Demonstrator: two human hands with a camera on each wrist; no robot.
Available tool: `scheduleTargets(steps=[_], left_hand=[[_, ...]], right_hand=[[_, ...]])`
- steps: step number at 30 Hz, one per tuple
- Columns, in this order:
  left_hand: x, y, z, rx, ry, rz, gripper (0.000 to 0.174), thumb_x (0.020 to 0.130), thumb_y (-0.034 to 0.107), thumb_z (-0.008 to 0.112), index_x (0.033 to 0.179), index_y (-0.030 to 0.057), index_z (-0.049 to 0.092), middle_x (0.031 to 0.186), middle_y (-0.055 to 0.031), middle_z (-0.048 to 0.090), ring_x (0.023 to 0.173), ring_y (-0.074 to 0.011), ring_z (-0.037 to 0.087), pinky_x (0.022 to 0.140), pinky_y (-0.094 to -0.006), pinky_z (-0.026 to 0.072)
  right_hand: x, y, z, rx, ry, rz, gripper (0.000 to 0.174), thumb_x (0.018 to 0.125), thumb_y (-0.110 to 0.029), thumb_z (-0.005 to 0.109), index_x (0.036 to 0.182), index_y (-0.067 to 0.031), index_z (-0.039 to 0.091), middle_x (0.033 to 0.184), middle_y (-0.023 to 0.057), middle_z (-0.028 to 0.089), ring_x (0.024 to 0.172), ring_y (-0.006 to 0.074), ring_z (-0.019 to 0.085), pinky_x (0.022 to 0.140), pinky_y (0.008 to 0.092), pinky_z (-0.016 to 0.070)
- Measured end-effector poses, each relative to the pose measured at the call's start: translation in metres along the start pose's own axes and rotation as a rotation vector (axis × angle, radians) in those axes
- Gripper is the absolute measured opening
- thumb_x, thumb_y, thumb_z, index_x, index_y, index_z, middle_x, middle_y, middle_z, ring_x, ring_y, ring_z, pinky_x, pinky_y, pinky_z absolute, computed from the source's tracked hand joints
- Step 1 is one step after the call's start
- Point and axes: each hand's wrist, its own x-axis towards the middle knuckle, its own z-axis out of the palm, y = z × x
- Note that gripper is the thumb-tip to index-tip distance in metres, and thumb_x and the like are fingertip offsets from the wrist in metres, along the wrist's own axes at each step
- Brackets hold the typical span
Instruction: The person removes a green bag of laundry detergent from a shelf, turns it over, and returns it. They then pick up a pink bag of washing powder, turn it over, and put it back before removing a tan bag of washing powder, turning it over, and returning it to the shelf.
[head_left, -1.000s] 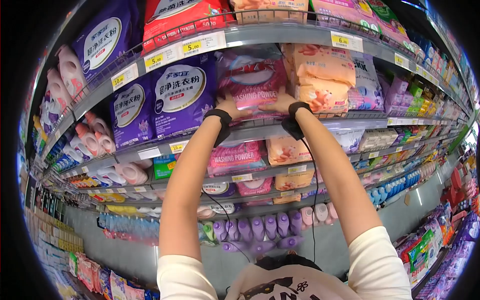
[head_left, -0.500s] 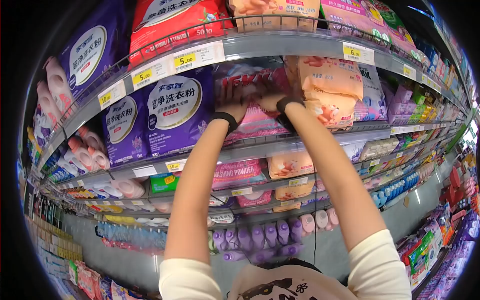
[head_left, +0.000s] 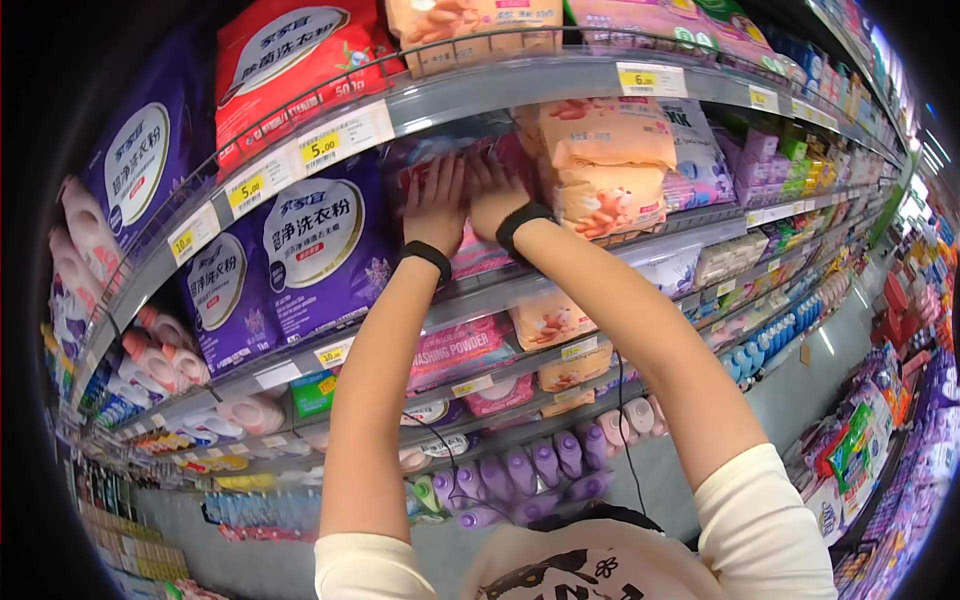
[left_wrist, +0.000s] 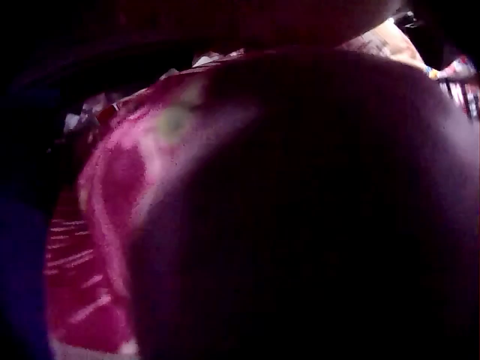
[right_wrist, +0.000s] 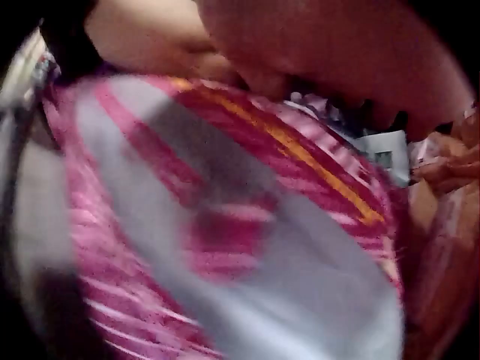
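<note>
Reaching up from white sleeves with outstretched forearms, probably because of the shelf's height. Wearing black wristbands, likely as mounts for cameras. Resting left hand and right hand side by side on the pink bag, fingers straight, grasping nothing; laid flat, apparently, to spread force across a soft pack. Set under the grey shelf edge, between purple bags at left and peach packs at right, seemingly kept in place by both. Upright or leaning back: impossible to tell. Stowed farther down, perhaps for their weight: purple bottles, in close rows.
</note>
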Motion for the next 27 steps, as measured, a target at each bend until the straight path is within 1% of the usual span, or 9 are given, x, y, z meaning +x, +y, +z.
scheduleTargets(steps=[1, 3, 5, 7, 11, 15, 17, 23, 27], left_hand=[[0.002, -0.003, 0.005, -0.035, 0.02, 0.062, 0.058, 0.085, 0.036, 0.045, 0.137, 0.0146, 0.029, 0.142, -0.0116, 0.027, 0.131, -0.0269, 0.025, 0.101, -0.0473, 0.0269], [0.016, -0.013, 0.011, -0.176, -0.444, 0.084, 0.058, 0.088, 0.032, 0.038, 0.139, 0.0096, 0.021, 0.143, -0.016, 0.022, 0.131, -0.0308, 0.024, 0.103, -0.0473, 0.0245], [0.009, -0.02, 0.046, -0.283, -0.347, -0.03, 0.057, 0.091, 0.035, 0.029, 0.14, 0.0087, 0.014, 0.145, -0.0157, 0.016, 0.132, -0.0322, 0.02, 0.105, -0.0487, 0.0199], [0.01, -0.011, 0.017, -0.33, -0.459, -0.132, 0.058, 0.092, 0.039, 0.025, 0.141, 0.01, 0.012, 0.147, -0.0137, 0.011, 0.134, -0.0321, 0.016, 0.106, -0.0504, 0.0156], [0.008, -0.002, -0.008, -0.318, -0.509, -0.182, 0.077, 0.085, 0.058, 0.033, 0.142, 0.012, 0.01, 0.148, -0.0124, 0.008, 0.135, -0.0321, 0.012, 0.107, -0.0499, 0.0099], [0.008, -0.01, 0.009, -0.424, -0.456, -0.069, 0.092, 0.076, 0.065, 0.045, 0.142, 0.0134, 0.008, 0.146, -0.0191, 0.008, 0.134, -0.0362, 0.011, 0.108, -0.0467, 0.0116], [0.008, -0.015, 0.022, -0.364, -0.409, 0.002, 0.093, 0.076, 0.062, 0.051, 0.142, 0.0129, 0.009, 0.146, -0.0191, 0.009, 0.133, -0.037, 0.013, 0.108, -0.0457, 0.0141], [0.002, -0.001, 0.006, -0.13, -0.277, 0.098, 0.076, 0.081, 0.048, 0.052, 0.141, 0.0167, 0.017, 0.145, -0.0126, 0.018, 0.131, -0.0349, 0.021, 0.104, -0.0471, 0.0228], [0.0, 0.017, -0.007, 0.013, -0.215, 0.19, 0.066, 0.084, 0.033, 0.052, 0.14, 0.0151, 0.022, 0.144, -0.0098, 0.023, 0.13, -0.0309, 0.025, 0.105, -0.0436, 0.0244]], right_hand=[[-0.005, -0.008, -0.011, -0.031, -0.097, 0.017, 0.065, 0.083, -0.028, 0.044, 0.139, -0.0084, 0.018, 0.146, 0.0197, 0.009, 0.132, 0.0388, 0.018, 0.104, 0.0502, 0.022], [-0.016, -0.01, -0.025, 0.018, -0.233, -0.025, 0.059, 0.079, -0.018, 0.045, 0.132, 0.0014, 0.03, 0.134, 0.0275, 0.032, 0.122, 0.0396, 0.036, 0.101, 0.0434, 0.0315], [-0.052, -0.01, -0.046, 0.033, -0.033, -0.169, 0.048, 0.077, -0.016, 0.049, 0.121, 0.0005, 0.043, 0.124, 0.0249, 0.043, 0.112, 0.0382, 0.045, 0.094, 0.0435, 0.0382], [-0.092, -0.001, -0.04, 0.137, 0.309, -0.42, 0.039, 0.075, -0.015, 0.053, 0.11, -0.0001, 0.049, 0.114, 0.0219, 0.049, 0.102, 0.0375, 0.049, 0.085, 0.0429, 0.0422], [-0.195, -0.004, -0.058, 0.342, -0.208, -0.379, 0.042, 0.075, -0.016, 0.057, 0.112, 0.0009, 0.048, 0.107, 0.0201, 0.049, 0.101, 0.0365, 0.048, 0.084, 0.043, 0.0413], [-0.319, 0.019, -0.014, 0.432, -0.1, -0.414, 0.046, 0.076, -0.016, 0.058, 0.117, 0.0003, 0.046, 0.113, 0.0199, 0.048, 0.104, 0.0351, 0.046, 0.087, 0.0414, 0.0392], [-0.359, 0.022, -0.024, 0.581, -0.373, -0.291, 0.047, 0.079, -0.018, 0.058, 0.12, -0.0003, 0.045, 0.116, 0.0188, 0.048, 0.104, 0.0334, 0.047, 0.087, 0.0412, 0.0392], [-0.434, 0.044, 0.012, 0.754, -0.29, -0.139, 0.04, 0.085, -0.023, 0.054, 0.118, -0.0016, 0.046, 0.108, 0.0169, 0.052, 0.098, 0.0316, 0.05, 0.085, 0.0387, 0.0406], [-0.435, 0.071, 0.002, 0.704, -0.428, -0.063, 0.038, 0.086, -0.026, 0.053, 0.115, -0.0016, 0.047, 0.106, 0.0166, 0.052, 0.097, 0.0324, 0.051, 0.083, 0.0387, 0.0415]])
